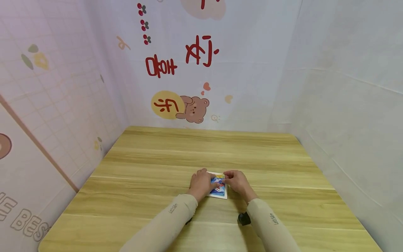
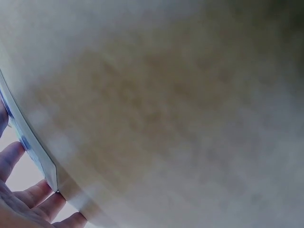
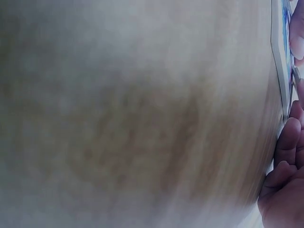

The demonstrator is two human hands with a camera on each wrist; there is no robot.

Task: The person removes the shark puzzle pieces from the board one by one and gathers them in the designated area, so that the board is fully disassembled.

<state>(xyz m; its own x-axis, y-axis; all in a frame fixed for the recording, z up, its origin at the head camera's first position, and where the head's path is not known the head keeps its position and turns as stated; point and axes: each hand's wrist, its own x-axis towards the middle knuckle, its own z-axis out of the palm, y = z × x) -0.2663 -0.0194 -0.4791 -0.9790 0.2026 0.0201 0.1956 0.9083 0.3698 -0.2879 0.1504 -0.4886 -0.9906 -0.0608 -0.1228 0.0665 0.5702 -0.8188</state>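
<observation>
A small flat picture board [image 1: 221,193] with a white border and a blue, red and yellow picture lies on the table. My left hand [image 1: 200,183] rests over its left part, with the thumb and a finger on the picture and other fingers by the edge. At the board's upper right corner, my right hand [image 1: 237,181] has its thumb and index finger together, pinching a small thin piece [image 3: 296,73] whose picture is hidden. In the left wrist view the board [image 2: 35,142] appears edge-on beside the fingers [image 2: 50,206].
The wood-grain table [image 1: 151,154] extends around the board on all sides. White printed cloth [image 1: 252,63] with red characters and a cartoon bear hangs behind it and along both sides. A black wrist device [image 1: 244,218] shows under the right sleeve.
</observation>
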